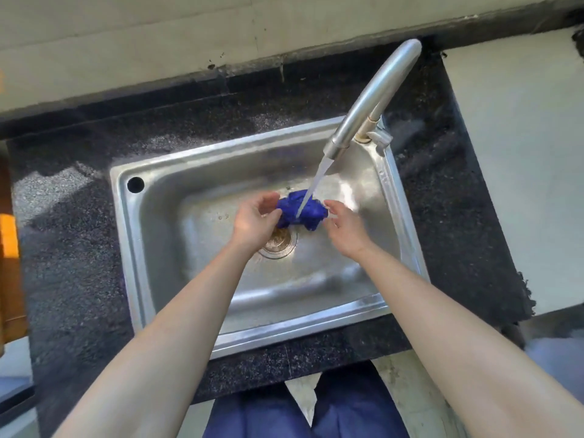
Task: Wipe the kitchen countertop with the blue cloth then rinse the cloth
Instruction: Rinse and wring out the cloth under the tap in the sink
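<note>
Both forearms are reached over the dark countertop (pixel 79 279) into the steel sink (pixel 164 248). The bunched blue cloth (pixel 300 208) is held between the hands above the drain (pixel 279 243): left hand (pixel 256 221) pinched on its left end, right hand (pixel 343 230) touching its right end, fingers loosely spread, so the middle is kept under the stream. Water is run from the faucet (pixel 373 93) onto it; rinsing is judged underway.

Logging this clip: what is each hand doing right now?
Left hand: closed on the blue cloth, under running water.
Right hand: open, fingers at the cloth's edge, not gripping.
</note>
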